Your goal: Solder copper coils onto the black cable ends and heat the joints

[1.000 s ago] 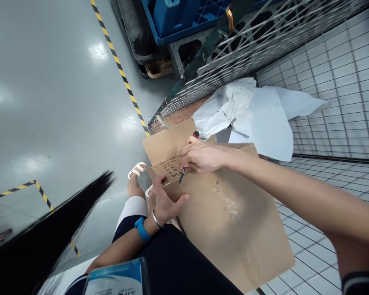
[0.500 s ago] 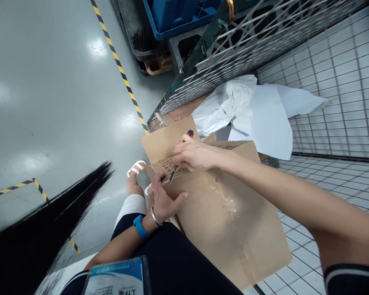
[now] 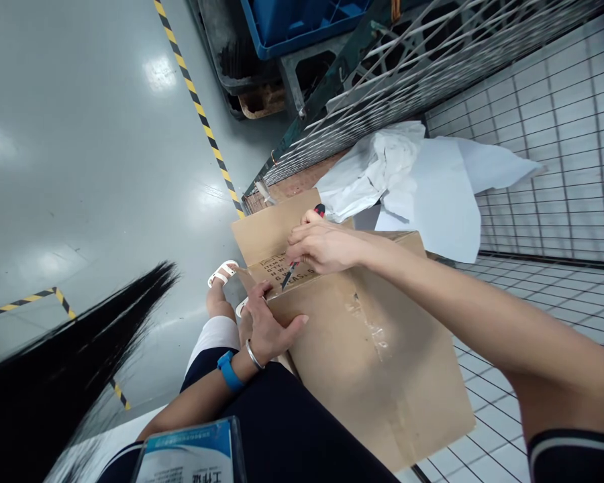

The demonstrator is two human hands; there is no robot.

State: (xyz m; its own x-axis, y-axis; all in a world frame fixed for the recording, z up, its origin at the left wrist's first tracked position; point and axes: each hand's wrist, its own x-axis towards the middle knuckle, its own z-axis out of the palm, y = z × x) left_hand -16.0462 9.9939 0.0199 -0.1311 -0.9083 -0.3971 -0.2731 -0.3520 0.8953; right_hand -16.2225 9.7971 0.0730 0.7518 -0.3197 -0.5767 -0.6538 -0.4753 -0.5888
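Right hand (image 3: 327, 247): grip closed on a red-handled cutter (image 3: 288, 276), blade tip down on the printed end of the cardboard box (image 3: 377, 349). Left hand (image 3: 268, 327): grip wide, palm bracing the box's near corner. Box lies across the lap, beside the wire cage (image 3: 533, 168). 1 flap (image 3: 266, 231) already up; tape strip (image 3: 370, 325) on the broad face looks uncut. Right arm reaches over the box, wrist bent down.

Warehouse: hazard-striped floor (image 3: 201, 114), pallets (image 3: 262, 74)
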